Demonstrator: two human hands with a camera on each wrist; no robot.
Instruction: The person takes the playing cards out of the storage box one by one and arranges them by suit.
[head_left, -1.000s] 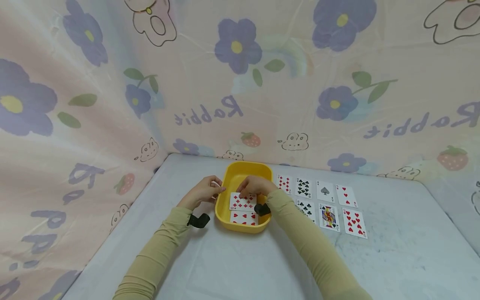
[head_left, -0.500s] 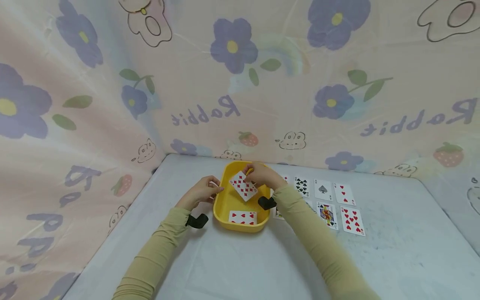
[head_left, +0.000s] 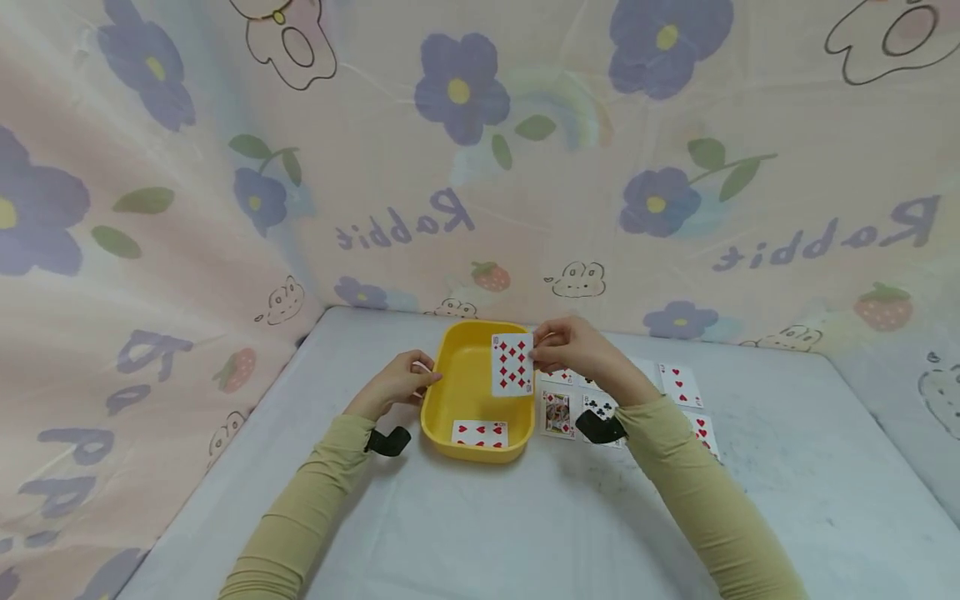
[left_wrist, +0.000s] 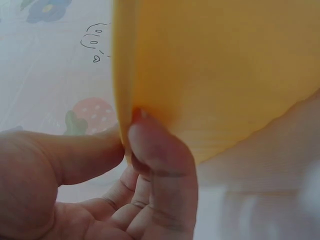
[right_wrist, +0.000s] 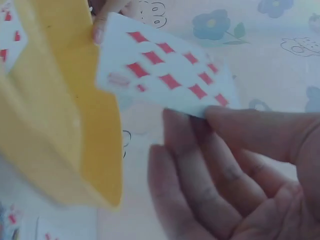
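My left hand [head_left: 397, 383] pinches the left rim of a yellow plastic tray [head_left: 465, 375]. In the left wrist view, the thumb and a finger of that hand [left_wrist: 160, 170] sit on either side of the tray wall [left_wrist: 225, 65]. Above the tray's right side, the right hand [head_left: 581, 350] holds a ten of diamonds [head_left: 512, 365] by its edge, face showing. Its thumb lies on the card's face in the right wrist view, with fingers behind the card [right_wrist: 165, 70]. A hearts card [head_left: 480, 433] lies face up at the tray's near end.
Several face-up cards lie in rows right of the tray, among them a king of diamonds [head_left: 557, 412], a clubs card [head_left: 598, 406] and a hearts card [head_left: 680, 385]. The right hand and sleeve [head_left: 675, 450] cover some. A patterned curtain [head_left: 360, 167] rises behind the table.
My right hand has lifted the ten of diamonds off the tray bottom, turned it upright and moved right to the tray's right rim. The left hand has stayed on the left rim.
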